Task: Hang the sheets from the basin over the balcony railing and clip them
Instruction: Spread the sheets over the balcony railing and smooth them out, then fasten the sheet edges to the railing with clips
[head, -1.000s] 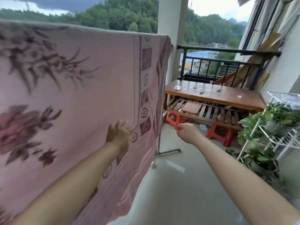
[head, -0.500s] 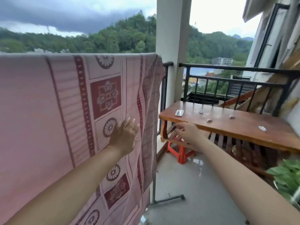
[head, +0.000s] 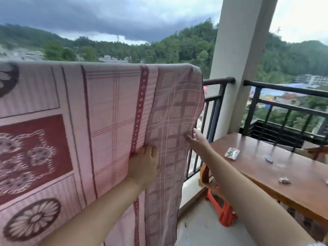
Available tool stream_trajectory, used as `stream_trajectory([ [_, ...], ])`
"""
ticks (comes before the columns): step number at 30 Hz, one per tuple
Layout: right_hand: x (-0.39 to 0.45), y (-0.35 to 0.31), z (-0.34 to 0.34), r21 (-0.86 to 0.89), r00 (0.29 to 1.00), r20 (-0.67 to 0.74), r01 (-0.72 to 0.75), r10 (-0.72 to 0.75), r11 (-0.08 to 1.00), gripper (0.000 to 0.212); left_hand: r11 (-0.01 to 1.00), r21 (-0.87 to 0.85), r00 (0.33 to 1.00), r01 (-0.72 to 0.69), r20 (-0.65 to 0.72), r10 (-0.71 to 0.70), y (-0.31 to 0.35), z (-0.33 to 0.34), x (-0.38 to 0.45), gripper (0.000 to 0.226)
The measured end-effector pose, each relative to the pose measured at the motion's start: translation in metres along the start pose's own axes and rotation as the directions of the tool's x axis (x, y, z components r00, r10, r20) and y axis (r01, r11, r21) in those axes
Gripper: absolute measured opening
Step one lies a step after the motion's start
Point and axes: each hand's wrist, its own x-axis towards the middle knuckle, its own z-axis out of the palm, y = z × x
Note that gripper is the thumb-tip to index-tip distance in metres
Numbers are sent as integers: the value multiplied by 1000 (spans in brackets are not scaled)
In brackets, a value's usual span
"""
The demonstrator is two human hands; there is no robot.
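Observation:
A pink patterned sheet [head: 110,112] hangs over a high rail in front of me and fills the left half of the view. Its checked right border [head: 177,107] is folded forward. My left hand [head: 144,164] holds the sheet where that fold begins, fingertips tucked into the cloth. The fingers of my right hand [head: 197,140] pinch the border's right edge at mid height. The black balcony railing [head: 219,80] shows just right of the sheet. No basin is in view.
A white pillar [head: 237,68] stands right of the sheet, and more black railing [head: 284,89] runs beyond it. A wooden table [head: 262,176] at the right carries small metal pieces [head: 231,153]. A red stool [head: 224,212] stands under it on the concrete floor.
I have moved closer to the sheet's right end. My left hand went from lying flat on the cloth to holding the fold. My right hand rose from near the table to the sheet's edge.

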Motion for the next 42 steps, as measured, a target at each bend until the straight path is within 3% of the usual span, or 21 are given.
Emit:
stream_trajectory([
  [3,24,21,-16,125,999,14,45,-47,991,14,996,-53,996,69,-50,-71,6,14,22,54],
  [6,37,29,-42,253,995,53,73,-89,965,15,995,-55,991,80,-99,-86,18,15,42,41],
  [8,44,15,-52,350,976,128,124,-179,929,7,993,-28,988,111,-108,-113,25,5,52,37],
  [11,61,-21,-68,439,935,113,255,-335,861,4,984,43,974,176,-149,-168,45,-14,69,34],
  [15,66,-50,-80,358,867,179,382,-464,852,19,952,133,949,274,-197,-246,71,-48,82,31],
  [18,70,-34,-91,314,872,150,404,-465,859,36,919,216,935,329,-207,-286,90,-60,78,37],
  [22,76,-15,-109,269,862,196,411,-468,871,35,917,270,953,295,-152,-262,113,-58,67,44],
  [31,77,23,-106,246,848,313,363,-428,899,21,886,285,919,366,40,-393,149,-35,42,42],
  [35,79,61,-110,31,818,466,366,-337,930,40,881,253,895,399,100,-434,157,-18,39,47],
  [38,79,122,-129,-205,825,476,442,-305,873,42,931,291,952,222,142,-271,171,17,51,39],
  [42,85,212,-180,-460,895,420,351,-148,816,40,984,181,972,8,230,-50,225,81,94,41],
])
